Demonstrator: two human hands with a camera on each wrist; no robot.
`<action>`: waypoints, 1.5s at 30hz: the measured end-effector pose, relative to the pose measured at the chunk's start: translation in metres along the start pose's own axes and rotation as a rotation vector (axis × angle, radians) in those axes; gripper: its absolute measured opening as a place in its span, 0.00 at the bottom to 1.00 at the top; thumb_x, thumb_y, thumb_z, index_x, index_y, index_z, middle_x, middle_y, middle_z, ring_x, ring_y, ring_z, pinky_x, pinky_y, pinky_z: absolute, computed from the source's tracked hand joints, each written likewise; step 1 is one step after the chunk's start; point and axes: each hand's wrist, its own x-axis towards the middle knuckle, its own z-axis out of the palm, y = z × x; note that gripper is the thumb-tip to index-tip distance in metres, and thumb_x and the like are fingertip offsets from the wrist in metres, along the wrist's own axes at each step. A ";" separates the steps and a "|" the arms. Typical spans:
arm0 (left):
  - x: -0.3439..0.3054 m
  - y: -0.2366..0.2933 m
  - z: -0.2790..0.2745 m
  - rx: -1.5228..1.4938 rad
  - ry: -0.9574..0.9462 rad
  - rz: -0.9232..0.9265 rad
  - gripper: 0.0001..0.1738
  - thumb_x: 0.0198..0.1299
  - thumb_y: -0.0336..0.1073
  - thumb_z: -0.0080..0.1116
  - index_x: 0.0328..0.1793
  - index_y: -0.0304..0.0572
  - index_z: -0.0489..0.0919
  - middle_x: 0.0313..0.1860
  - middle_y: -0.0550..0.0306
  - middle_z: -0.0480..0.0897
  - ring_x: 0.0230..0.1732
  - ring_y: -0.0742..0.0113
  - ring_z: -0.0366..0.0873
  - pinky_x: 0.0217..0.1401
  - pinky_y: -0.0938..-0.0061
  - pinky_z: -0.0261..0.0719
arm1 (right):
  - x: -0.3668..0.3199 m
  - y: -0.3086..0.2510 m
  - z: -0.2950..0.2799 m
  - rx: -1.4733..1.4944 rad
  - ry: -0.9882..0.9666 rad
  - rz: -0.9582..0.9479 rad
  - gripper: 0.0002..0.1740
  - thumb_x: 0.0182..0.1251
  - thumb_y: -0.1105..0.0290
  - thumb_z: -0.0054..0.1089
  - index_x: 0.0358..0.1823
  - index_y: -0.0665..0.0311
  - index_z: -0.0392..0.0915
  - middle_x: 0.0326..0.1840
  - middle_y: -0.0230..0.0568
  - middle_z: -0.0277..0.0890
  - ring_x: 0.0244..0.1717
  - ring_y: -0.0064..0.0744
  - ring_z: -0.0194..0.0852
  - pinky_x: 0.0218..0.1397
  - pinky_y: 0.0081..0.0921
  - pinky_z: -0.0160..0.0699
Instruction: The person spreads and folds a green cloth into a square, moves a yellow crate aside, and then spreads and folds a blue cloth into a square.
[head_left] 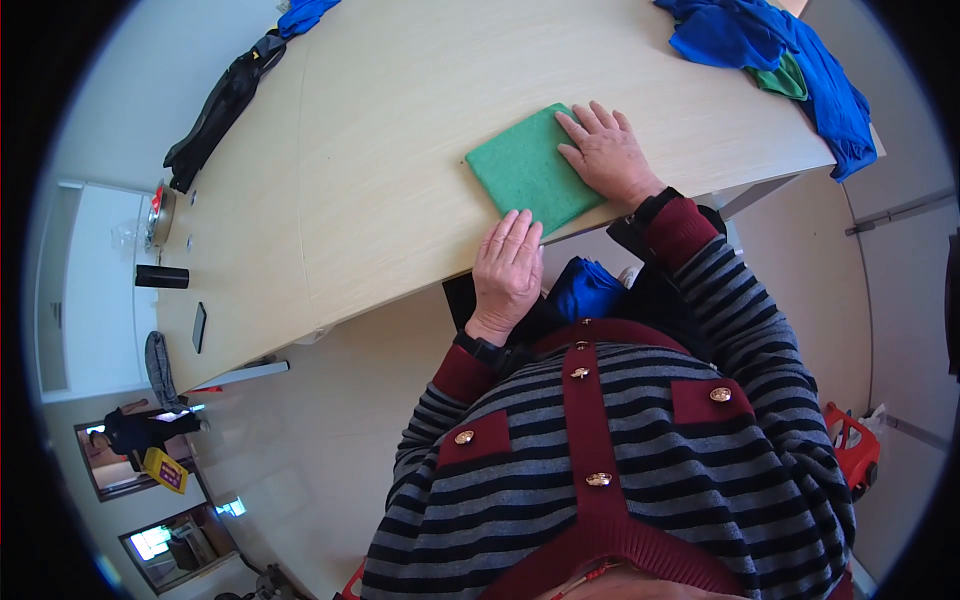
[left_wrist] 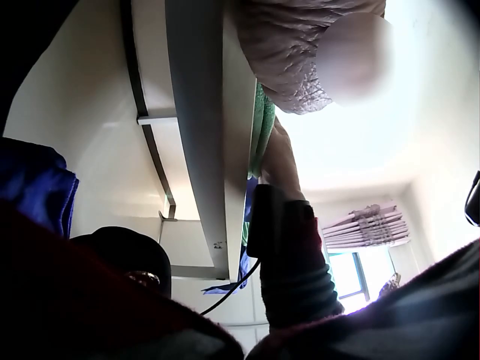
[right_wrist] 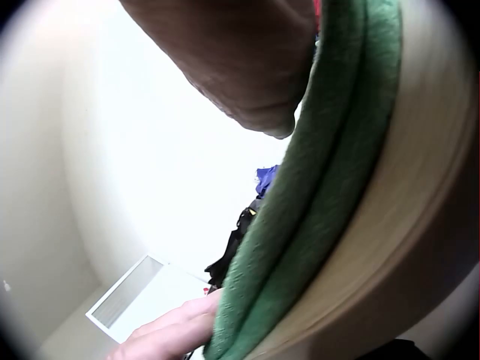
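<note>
A folded green cloth (head_left: 522,168) lies flat at the table's near edge, in a roughly square shape. My right hand (head_left: 612,158) rests on its right side with the fingers spread and straight. At the corner nearest my body, the fingertips of my left hand (head_left: 508,272) touch the cloth, fingers extended and close together. Seen from the right wrist, the cloth (right_wrist: 319,172) shows thick stacked layers along its folded edge, with fingers of the left hand (right_wrist: 172,330) at its lower end. In the left wrist view only a strip of the green cloth (left_wrist: 262,124) shows.
Blue garments (head_left: 740,40) with a green piece hang over the table's right end. A black item (head_left: 225,105) lies along the far left edge, and a black cylinder (head_left: 162,276) and a phone-like slab (head_left: 200,327) are at the left. Blue fabric (head_left: 585,290) sits below the table edge.
</note>
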 end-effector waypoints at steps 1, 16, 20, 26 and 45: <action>0.001 0.002 -0.001 0.000 0.002 0.002 0.18 0.62 0.28 0.62 0.58 0.33 0.84 0.62 0.45 0.83 0.67 0.50 0.79 0.71 0.57 0.75 | -0.002 -0.001 -0.005 -0.049 0.010 -0.023 0.32 0.79 0.48 0.47 0.77 0.56 0.67 0.81 0.44 0.62 0.82 0.49 0.55 0.83 0.49 0.52; 0.003 0.012 -0.001 0.008 0.027 0.020 0.15 0.58 0.26 0.62 0.52 0.35 0.84 0.57 0.48 0.85 0.61 0.52 0.82 0.66 0.57 0.78 | -0.003 -0.021 0.001 0.106 -0.040 -0.127 0.32 0.80 0.49 0.45 0.77 0.57 0.67 0.82 0.41 0.61 0.84 0.45 0.51 0.83 0.47 0.50; 0.017 0.008 -0.005 -0.100 0.024 -0.009 0.13 0.60 0.26 0.62 0.51 0.35 0.84 0.55 0.49 0.85 0.59 0.51 0.83 0.64 0.57 0.79 | -0.004 -0.010 0.000 0.073 -0.023 -0.064 0.31 0.81 0.49 0.44 0.77 0.57 0.67 0.82 0.41 0.61 0.84 0.45 0.51 0.83 0.45 0.52; 0.085 -0.012 0.019 0.065 -0.007 -0.142 0.25 0.71 0.43 0.58 0.67 0.34 0.77 0.68 0.39 0.77 0.73 0.43 0.71 0.76 0.50 0.66 | -0.008 -0.011 0.002 0.063 -0.012 -0.040 0.31 0.81 0.49 0.44 0.77 0.57 0.67 0.82 0.40 0.61 0.84 0.45 0.51 0.82 0.43 0.53; 0.062 -0.022 0.022 0.187 -0.292 -0.287 0.47 0.66 0.65 0.58 0.79 0.35 0.66 0.79 0.34 0.65 0.82 0.37 0.55 0.81 0.37 0.52 | -0.011 -0.009 -0.003 0.113 -0.010 0.016 0.31 0.80 0.50 0.46 0.78 0.57 0.66 0.82 0.40 0.61 0.81 0.50 0.56 0.82 0.44 0.55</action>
